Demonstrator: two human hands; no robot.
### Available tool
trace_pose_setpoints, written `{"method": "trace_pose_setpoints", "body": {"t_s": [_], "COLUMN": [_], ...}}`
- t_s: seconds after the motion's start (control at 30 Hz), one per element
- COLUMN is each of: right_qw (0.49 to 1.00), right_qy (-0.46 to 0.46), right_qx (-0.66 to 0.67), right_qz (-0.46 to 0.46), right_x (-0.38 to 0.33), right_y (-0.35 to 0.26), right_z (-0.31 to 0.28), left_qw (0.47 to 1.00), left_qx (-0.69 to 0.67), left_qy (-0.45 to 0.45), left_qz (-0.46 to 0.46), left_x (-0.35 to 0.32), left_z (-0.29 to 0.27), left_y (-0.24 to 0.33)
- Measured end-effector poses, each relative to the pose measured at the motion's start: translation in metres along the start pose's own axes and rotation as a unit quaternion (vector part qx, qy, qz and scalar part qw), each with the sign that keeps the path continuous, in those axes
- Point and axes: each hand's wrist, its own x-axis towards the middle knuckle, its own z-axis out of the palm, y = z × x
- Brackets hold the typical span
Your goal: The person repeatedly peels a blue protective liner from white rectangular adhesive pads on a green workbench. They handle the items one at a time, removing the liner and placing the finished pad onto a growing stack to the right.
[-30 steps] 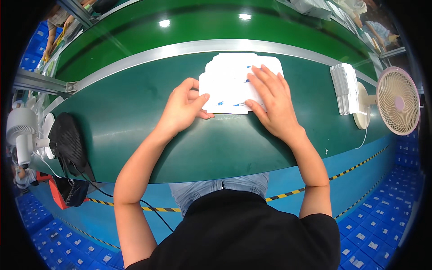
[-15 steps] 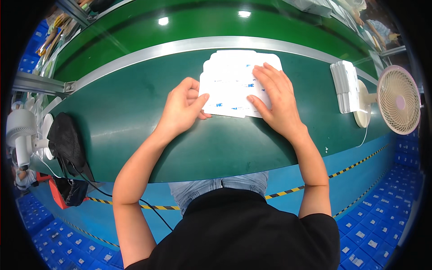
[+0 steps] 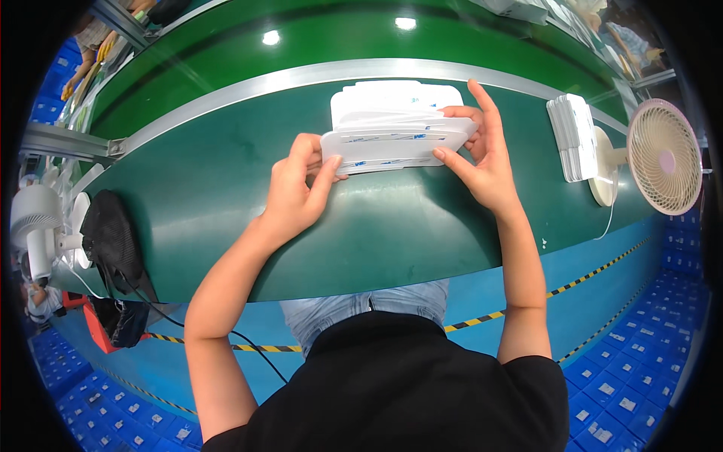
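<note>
Two pinches of fingers [image 3: 330, 167], left hand [image 3: 291, 192] and right hand [image 3: 489, 172], on white cards [image 3: 388, 149], blue bins [image 3: 619, 422] apart, contents unclear

This looks like a factory workshop; a metal rail [image 3: 392, 68] edges the long green tabletop [image 3: 211, 181]; yellow-and-black striped lines [image 3: 595, 269] cross the blue floor [image 3: 482, 296]; blue bins [image 3: 640, 363] stand in rows beyond.

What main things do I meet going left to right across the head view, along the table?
White fan → black fabric item → left hand → white cards held between the hands → right hand → separate card stack → beige fan.
</note>
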Motion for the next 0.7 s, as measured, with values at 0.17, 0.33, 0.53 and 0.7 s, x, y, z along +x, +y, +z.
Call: {"method": "trace_pose_setpoints", "body": {"t_s": [0.17,0.33,0.53,0.7], "right_qw": [0.992,0.976,0.966,0.974], "right_qy": [-0.016,-0.008,-0.041,-0.017], "right_qx": [-0.116,-0.175,-0.187,-0.175], "right_qz": [-0.046,-0.127,-0.171,-0.139], "right_x": [-0.017,-0.039,-0.050,-0.060], "right_y": [0.001,-0.007,-0.019,-0.014], "right_z": [-0.001,0.000,0.015,0.017], "left_qw": [0.978,0.970,0.993,0.988], "left_qx": [0.204,0.206,0.065,0.072], "left_qy": [-0.006,0.014,-0.052,-0.081], "left_qz": [0.033,0.126,0.082,0.106], "left_x": [-0.005,-0.011,-0.034,-0.035], "left_z": [-0.005,-0.003,0.013,0.015], "left_y": [0.008,0.027,0.026,0.019]}}
